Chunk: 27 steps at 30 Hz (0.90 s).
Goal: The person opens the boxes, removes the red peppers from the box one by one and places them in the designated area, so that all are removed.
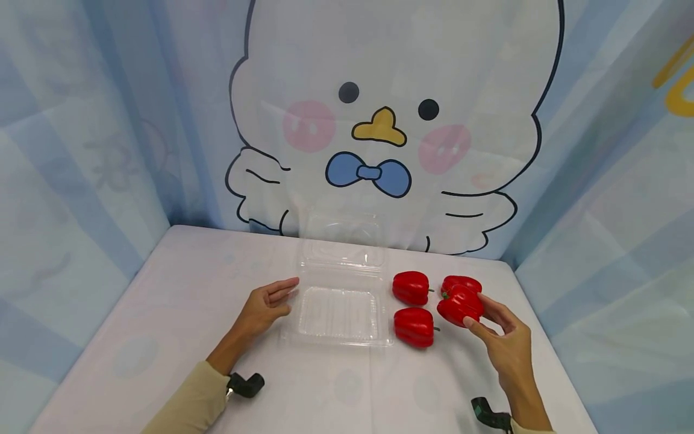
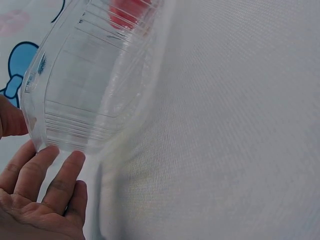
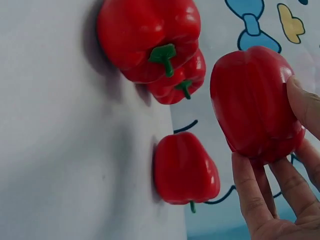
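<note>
A clear plastic clamshell container [image 1: 338, 345] stands on the table with its lid [image 1: 343, 228] raised at the back. My left hand [image 1: 267, 306] is at its left side, fingers extended, fingertips against the end wall and thumb by the rim; its fingers [image 2: 60, 186] show in the left wrist view. In my right hand [image 1: 506, 343] I hold a red bell pepper [image 1: 461, 304] above the table, thumb on one side and fingers on the other. The right wrist view shows this pepper [image 3: 255, 102] with its stem end hidden.
Between the container and my right hand lie two red bell peppers, a rear one [image 1: 410, 288] and a nearer one [image 1: 414, 327]. Another pepper [image 1: 461, 282] is partly hidden behind the held one. A printed curtain [image 1: 379, 60] hangs behind the white table [image 1: 303, 392].
</note>
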### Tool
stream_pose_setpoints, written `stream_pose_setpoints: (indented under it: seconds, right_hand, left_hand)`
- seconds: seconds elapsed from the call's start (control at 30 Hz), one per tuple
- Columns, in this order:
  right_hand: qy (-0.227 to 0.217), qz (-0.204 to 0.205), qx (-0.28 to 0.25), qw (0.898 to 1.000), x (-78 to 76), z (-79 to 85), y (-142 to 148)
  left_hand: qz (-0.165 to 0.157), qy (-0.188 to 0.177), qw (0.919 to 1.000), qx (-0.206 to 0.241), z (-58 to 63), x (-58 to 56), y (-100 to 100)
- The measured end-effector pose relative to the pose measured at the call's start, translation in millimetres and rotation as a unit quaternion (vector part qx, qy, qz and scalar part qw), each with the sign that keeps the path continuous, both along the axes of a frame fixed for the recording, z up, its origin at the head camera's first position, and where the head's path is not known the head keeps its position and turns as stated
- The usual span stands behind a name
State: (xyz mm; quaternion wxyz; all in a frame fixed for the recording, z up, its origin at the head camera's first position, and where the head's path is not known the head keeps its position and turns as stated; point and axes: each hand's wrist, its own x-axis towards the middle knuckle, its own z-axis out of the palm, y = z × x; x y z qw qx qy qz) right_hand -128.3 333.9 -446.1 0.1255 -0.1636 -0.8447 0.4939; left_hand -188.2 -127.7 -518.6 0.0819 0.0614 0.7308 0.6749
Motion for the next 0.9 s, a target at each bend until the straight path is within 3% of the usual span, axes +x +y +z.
stream_pose_setpoints:
  seconds: [0.2, 0.43, 0.9]
  right_hand:
    - [-0.033, -0.024, -0.003, 0.999, -6.3, -26.8, 24.7]
    - [-0.063, -0.022, -0.006, 0.998, -15.0, -59.1, 48.1]
    - [-0.087, -0.021, -0.029, 0.996, -20.8, -82.0, 57.0]
  left_hand:
    - [0.004, -0.002, 1.0, -0.005, 0.0, 0.6, 0.1]
    - [0.005, -0.001, 1.0, -0.002, -0.2, 0.4, 0.3]
    - [0.011, -0.011, 0.9999, -0.002, -2.2, -0.8, 1.8]
